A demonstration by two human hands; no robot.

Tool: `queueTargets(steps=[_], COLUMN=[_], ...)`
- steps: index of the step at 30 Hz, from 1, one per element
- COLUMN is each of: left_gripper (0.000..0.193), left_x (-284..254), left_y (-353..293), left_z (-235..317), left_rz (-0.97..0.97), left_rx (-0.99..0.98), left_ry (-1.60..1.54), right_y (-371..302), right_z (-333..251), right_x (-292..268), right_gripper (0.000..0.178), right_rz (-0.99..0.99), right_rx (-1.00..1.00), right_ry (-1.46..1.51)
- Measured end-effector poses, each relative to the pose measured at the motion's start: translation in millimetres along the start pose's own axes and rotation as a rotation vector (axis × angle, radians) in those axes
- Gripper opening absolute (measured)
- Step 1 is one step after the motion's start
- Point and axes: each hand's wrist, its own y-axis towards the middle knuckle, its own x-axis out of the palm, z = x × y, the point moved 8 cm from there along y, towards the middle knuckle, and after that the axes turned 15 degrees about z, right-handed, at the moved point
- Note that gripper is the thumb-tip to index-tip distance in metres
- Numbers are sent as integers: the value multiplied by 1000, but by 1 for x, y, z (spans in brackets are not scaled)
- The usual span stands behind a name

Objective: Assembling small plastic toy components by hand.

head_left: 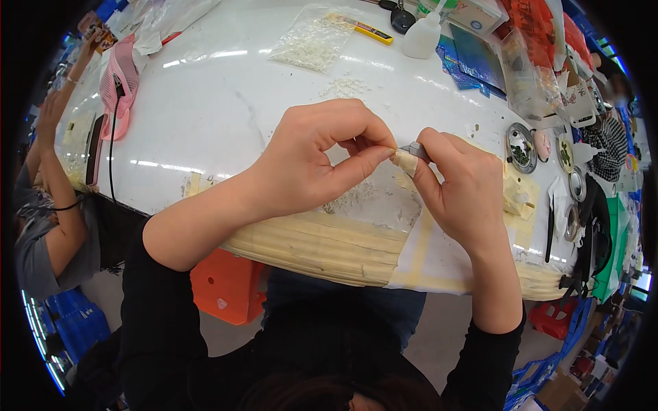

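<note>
While left hand (305,147) pinches (fingertips together), right hand (462,181) clamps grey tool (415,151); it's between.

Head-worn fisheye, facing down, near hands (300,152)

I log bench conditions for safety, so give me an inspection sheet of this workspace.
Surface: white tabletop; pale yellow tape strips along the front edge; white chips scattered around the hands.
Work items: small grey blade-like tool; pale wrap at the right thumb tip.
Clutter: clear plastic bag of white pieces, yellow utility knife, white squeeze bottle, round metal dish with dark green bits.
Hands: left hand pinched, contents too small to tell; right hand grips the tool.
Cables: black cable over the left edge.
Surroundings: co-worker's arm at left; orange plastic stool below.
</note>
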Motion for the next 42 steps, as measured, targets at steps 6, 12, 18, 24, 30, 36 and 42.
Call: queueTargets(steps=[6, 12, 18, 24, 30, 36, 42], left_gripper=[11, 5, 14, 14, 14, 14, 14], left_x=[0, 1, 7, 7, 7, 4, 3], left_y=[0, -4, -11, -13, -13, -12, -12], left_z=[-1, -16, -39, -40, -43, -44, -42], left_rz=[6, 27, -21, -30, -21, 18, 24], left_rx=[-5, -247, -709, -733, -756, -746, -742], left_ry=[-17, -185, -481, -477, -509, -501, -467], right_y=[2, 2, 4, 6, 4, 4, 3], right_z=[1, 2, 8, 5, -7, -1, 2], right_x=[2, 1, 1, -2, -5, -13, -9], right_gripper=[16, 15, 19, 17, 43, 27, 24], right_rz=[-60, -41, -51, -12, 34, 104, 130], right_rx=[46, 44, 112, 149, 55, 3, 64], right_ry=[121, 158, 183, 258, 414, 356, 395])
